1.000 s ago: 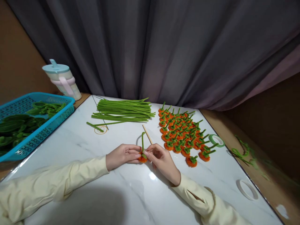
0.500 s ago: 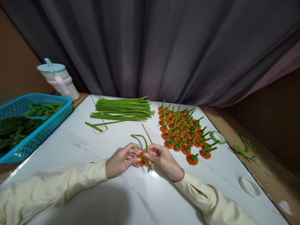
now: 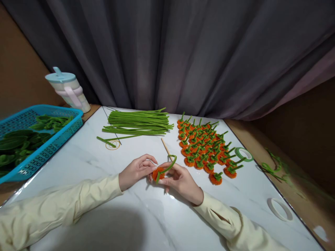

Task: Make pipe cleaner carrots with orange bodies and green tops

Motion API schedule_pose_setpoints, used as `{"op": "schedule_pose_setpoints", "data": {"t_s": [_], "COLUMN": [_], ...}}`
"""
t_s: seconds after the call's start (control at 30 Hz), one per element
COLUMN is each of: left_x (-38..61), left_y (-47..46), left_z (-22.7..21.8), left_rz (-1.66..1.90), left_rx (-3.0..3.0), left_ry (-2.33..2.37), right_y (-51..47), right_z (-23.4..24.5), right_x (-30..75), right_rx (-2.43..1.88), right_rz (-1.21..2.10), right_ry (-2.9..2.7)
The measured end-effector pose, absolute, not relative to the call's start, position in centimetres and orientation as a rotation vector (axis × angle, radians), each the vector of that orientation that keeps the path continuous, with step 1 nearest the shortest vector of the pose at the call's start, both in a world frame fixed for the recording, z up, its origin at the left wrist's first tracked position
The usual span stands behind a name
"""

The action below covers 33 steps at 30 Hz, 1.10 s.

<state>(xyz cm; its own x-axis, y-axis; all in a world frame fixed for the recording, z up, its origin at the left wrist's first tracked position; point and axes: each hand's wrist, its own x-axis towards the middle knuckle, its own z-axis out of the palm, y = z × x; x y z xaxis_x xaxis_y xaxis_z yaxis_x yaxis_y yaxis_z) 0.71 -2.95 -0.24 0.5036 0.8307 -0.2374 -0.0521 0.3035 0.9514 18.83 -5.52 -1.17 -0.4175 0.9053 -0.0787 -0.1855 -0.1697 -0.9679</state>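
Between my two hands is an orange fuzzy pompom (image 3: 157, 173) with a green pipe cleaner (image 3: 173, 161) lying bent across it. My left hand (image 3: 136, 172) pinches the pompom's left side with thumb and fingertips. My right hand (image 3: 181, 182) has its fingers closed around the right side, thumb near the pipe cleaner. A thin wooden stick (image 3: 165, 146) points away just beyond the right hand; its near end is hidden, and I cannot tell whether the hand holds it. Rows of orange pompoms with green stems (image 3: 200, 146) stand at the right.
A bundle of green pipe cleaners (image 3: 138, 122) lies at the back, with rubber bands (image 3: 112, 145) in front. A blue basket (image 3: 75, 120) of green leaves and a tumbler (image 3: 69, 91) stand left. Green tape (image 3: 244, 154) and a white ring (image 3: 280, 209) lie right.
The green pipe cleaner, earlier arched up behind the pompom with an end sticking out in front, now bends rightward across it. My right-hand fingers have shifted, and the pompom has turned and risen slightly.
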Motion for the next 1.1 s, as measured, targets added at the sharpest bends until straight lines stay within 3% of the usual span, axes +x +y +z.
{"op": "schedule_pose_setpoints", "data": {"t_s": [0.37, 0.7, 1.1], "left_x": [0.5, 0.5, 0.0], "left_y": [-4.1, -4.4, -4.3], "left_z": [-0.5, -0.7, -0.9], "left_rz": [0.87, 1.072, 0.978], "left_rx": [1.531, 1.93, 2.212], "left_ry": [1.027, 0.939, 0.968], "right_y": [-5.2, -4.9, -4.5], "right_z": [-0.7, -0.7, -0.5], "right_x": [19.0, 19.3, 19.7], "right_rx": [-0.917, -0.857, -0.867], "right_rz": [1.605, 1.842, 1.959], "right_ry": [-1.141, -1.004, -0.987]}}
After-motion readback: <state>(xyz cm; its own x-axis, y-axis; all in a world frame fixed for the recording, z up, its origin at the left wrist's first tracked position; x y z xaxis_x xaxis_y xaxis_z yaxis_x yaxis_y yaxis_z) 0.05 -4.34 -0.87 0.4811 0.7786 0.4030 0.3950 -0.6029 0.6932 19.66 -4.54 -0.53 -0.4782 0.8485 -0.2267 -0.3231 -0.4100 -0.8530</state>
